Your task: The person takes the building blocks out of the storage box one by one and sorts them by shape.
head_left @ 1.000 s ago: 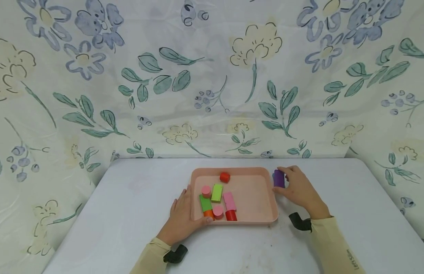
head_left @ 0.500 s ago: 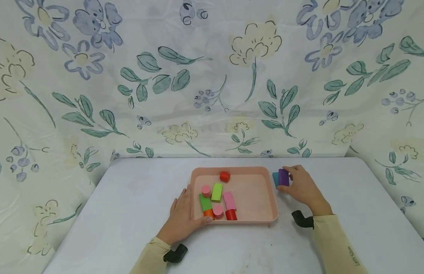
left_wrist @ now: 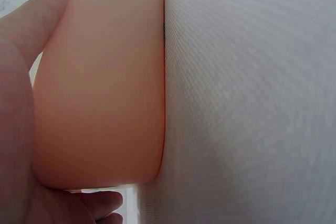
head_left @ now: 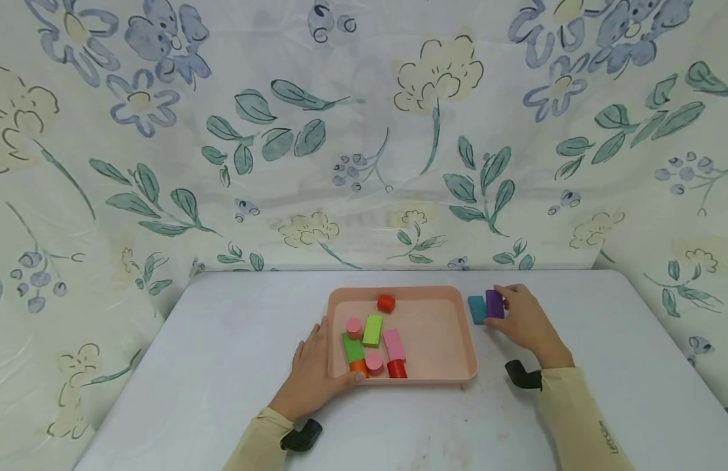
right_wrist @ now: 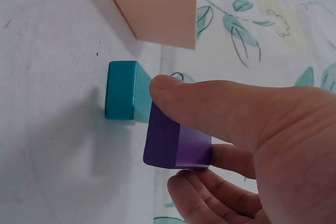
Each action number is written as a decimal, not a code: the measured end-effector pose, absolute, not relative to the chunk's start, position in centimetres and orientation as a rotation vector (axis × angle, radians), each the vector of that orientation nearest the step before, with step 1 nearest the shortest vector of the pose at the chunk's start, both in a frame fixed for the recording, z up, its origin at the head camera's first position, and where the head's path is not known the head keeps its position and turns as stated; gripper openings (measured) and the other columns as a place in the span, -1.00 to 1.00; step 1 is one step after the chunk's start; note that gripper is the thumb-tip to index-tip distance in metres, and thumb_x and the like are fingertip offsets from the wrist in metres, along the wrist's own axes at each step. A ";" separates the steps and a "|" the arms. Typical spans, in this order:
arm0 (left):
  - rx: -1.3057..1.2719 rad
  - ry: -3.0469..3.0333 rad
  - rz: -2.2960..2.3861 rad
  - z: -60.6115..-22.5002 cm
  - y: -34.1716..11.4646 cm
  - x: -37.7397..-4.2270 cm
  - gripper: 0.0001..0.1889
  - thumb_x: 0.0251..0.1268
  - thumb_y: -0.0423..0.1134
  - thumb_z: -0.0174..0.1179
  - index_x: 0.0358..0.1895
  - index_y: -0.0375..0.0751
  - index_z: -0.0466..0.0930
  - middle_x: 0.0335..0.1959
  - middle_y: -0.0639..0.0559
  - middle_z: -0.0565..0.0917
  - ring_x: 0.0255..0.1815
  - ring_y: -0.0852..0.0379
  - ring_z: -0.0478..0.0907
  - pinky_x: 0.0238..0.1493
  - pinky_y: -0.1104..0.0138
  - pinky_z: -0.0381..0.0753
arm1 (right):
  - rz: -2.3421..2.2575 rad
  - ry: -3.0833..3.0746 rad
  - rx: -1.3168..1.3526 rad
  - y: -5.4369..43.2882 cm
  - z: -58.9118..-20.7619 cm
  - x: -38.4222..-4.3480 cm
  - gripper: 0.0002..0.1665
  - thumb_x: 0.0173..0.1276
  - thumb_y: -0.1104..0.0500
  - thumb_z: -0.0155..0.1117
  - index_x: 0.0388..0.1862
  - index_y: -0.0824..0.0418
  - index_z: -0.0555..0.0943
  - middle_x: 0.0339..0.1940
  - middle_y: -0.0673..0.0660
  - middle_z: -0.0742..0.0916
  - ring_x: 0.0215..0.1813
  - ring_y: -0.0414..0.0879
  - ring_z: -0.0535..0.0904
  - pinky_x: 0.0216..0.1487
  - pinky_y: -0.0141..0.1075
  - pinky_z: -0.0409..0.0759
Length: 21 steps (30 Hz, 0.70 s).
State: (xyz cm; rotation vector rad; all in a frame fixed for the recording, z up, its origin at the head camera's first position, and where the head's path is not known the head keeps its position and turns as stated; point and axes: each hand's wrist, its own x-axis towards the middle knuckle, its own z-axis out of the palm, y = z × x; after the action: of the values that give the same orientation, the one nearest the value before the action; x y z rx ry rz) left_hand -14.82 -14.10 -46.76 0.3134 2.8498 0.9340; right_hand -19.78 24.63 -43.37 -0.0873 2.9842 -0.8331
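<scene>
In the head view my left hand rests at the left front corner of a peach tray. Its fingers lie straight along the tray's left side, with the thumb over the front rim. The left wrist view shows the tray's outer wall against that hand. Right of the tray, my right hand pinches a purple block between thumb and fingers. A teal rectangular block stands between the tray and the purple block, just left of the latter.
Inside the tray lie a red cylinder, a lime block, a green block, a pink block, pink round pieces, another red piece and an orange piece. Floral cloth hangs behind the white table.
My right hand has moved right with the purple block, away from the tray, bringing the teal block fully into sight. The left hand and tray have stayed put.
</scene>
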 end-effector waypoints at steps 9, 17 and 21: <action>0.279 2.832 0.958 -46.7 -14.0 -14.7 0.30 0.06 0.37 0.34 0.61 -0.36 -0.20 0.61 -0.27 0.04 0.61 -0.30 -0.18 0.49 -0.32 -0.24 | -0.798 3.000 -0.100 25.4 -44.0 -20.1 -0.11 0.25 0.20 0.49 0.41 0.59 0.29 0.26 0.62 0.40 0.17 0.39 0.50 0.20 0.21 0.52; 0.279 2.832 0.955 -46.6 -14.0 -14.6 0.29 0.07 0.37 0.34 0.61 -0.37 -0.21 0.61 -0.27 0.04 0.61 -0.30 -0.19 0.49 -0.31 -0.25 | -0.756 2.982 -0.065 25.4 -44.2 -20.3 -0.12 0.26 0.23 0.47 0.42 0.58 0.28 0.29 0.63 0.38 0.26 0.45 0.43 0.25 0.24 0.45; 0.284 2.829 0.954 -46.6 -14.0 -14.6 0.29 0.07 0.37 0.33 0.61 -0.36 -0.21 0.61 -0.27 0.03 0.61 -0.29 -0.20 0.50 -0.30 -0.26 | -0.741 2.982 -0.060 25.4 -44.3 -20.3 -0.12 0.25 0.25 0.47 0.42 0.59 0.28 0.29 0.63 0.38 0.27 0.46 0.42 0.27 0.24 0.43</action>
State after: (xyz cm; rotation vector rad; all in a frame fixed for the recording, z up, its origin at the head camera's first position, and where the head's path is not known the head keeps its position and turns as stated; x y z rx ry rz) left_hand -14.64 -14.00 -46.62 0.2838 2.8294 0.9538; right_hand -20.34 25.44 -44.32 -0.0597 2.9823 -0.7415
